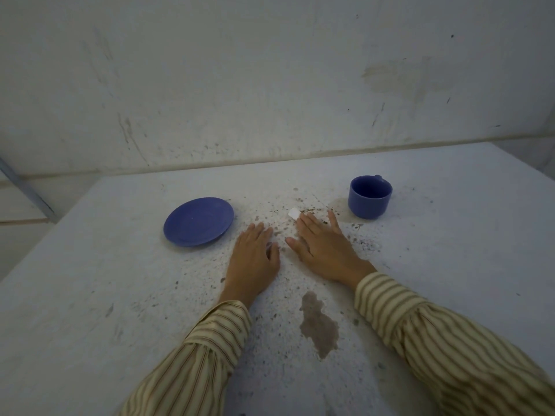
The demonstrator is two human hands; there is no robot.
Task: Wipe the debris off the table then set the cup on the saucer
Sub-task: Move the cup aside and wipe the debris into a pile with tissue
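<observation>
Debris (303, 219) lies scattered between the blue saucer (198, 221) and the upright cup (369, 196), and I see my left hand (254, 256) and right hand (322, 246) flat, fingers spread, possibly touching a small white scrap (293, 212)

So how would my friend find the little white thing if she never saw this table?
Start at the blue cup on the table's far right, then look left across the dark crumbs. Just before the fingertips of the right hand lies a little white scrap. It is the only bright white piece among the dark specks.
</observation>
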